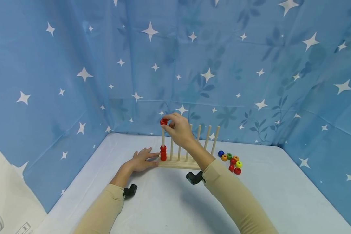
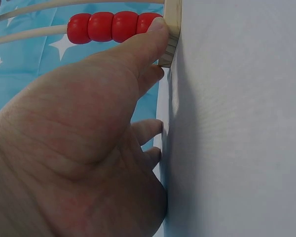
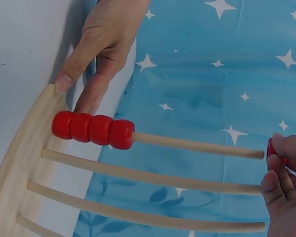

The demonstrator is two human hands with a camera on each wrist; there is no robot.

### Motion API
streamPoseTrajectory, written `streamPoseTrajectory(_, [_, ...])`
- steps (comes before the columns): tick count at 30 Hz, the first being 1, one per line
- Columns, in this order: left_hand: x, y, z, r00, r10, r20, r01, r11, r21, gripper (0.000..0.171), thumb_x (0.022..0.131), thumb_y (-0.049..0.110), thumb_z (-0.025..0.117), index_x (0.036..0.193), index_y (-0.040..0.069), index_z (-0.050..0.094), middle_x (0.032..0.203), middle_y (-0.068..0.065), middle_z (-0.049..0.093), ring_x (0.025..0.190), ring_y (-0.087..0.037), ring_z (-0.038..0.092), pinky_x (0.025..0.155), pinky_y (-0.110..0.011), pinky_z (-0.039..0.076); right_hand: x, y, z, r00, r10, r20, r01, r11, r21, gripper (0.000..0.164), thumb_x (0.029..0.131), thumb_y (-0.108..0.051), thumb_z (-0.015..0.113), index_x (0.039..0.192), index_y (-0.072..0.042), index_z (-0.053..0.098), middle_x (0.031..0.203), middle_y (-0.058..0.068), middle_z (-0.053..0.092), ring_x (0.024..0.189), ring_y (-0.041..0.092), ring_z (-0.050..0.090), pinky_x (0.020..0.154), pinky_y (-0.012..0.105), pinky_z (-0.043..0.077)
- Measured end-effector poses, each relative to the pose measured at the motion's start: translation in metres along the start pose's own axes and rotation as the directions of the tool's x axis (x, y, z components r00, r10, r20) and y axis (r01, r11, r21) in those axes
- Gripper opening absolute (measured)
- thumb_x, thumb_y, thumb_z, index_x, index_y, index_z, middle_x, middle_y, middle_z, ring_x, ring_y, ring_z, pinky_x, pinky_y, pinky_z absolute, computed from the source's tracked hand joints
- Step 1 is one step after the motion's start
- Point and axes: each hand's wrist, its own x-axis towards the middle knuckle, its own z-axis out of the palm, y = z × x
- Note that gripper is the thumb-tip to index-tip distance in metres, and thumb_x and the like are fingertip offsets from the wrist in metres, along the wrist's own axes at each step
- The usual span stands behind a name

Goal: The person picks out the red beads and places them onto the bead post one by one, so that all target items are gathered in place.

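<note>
A wooden peg stand [image 1: 178,164] carries a row of upright pegs. Several red beads [image 3: 99,130] are stacked at the bottom of its leftmost peg [image 3: 202,144]. Above that peg, my right hand [image 1: 179,130] pinches another red bead [image 1: 163,122] between thumb and fingertips. The right wrist view puts this bead right at the peg's tip. My left hand [image 1: 141,160] lies low at the stand's left end, thumb and index finger on either side of the base end [image 2: 172,22]. Its other fingers spread over the table.
Loose beads lie on the white-covered table [image 1: 163,201] right of the stand, among them a blue bead [image 1: 221,153], a green bead [image 1: 229,156], a yellow bead [image 1: 239,164] and a red bead [image 1: 237,171]. A blue star-patterned curtain [image 1: 175,52] hangs behind.
</note>
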Motion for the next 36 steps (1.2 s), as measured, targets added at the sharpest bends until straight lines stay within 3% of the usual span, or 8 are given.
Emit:
streamPoseTrajectory(10, [0.0017,-0.0013,0.0021,1.000,-0.001,0.006,0.001,1.000,0.018,0.066,0.100,0.055,0.063,0.157,0.026,0.050,0.172,-0.021,0.020,0.161,-0.046,0.006,0.123,-0.073,-0.003,0.0026,-0.0012,0.0026,0.998,0.066,0.020,-0.066,0.998,-0.002,0.032,0.098,-0.016,0.074,0.128,-0.007,0.073,0.119,0.008,0.068,0.070,0.014,0.062,0.061,0.026,0.054])
streamPoseTrajectory(36, [0.0004,-0.0010,0.0025,1.000,0.005,-0.004,-0.005,1.000,0.014,0.063,0.100,0.052,0.064,0.155,0.025,0.052,0.172,-0.021,0.023,0.160,-0.047,0.008,0.122,-0.074,-0.002,0.0062,-0.0028,0.0035,0.993,0.111,0.051,-0.109,0.993,-0.041,0.032,0.099,-0.014,0.073,0.130,-0.005,0.072,0.125,0.011,0.067,0.068,0.013,0.062,0.059,0.024,0.052])
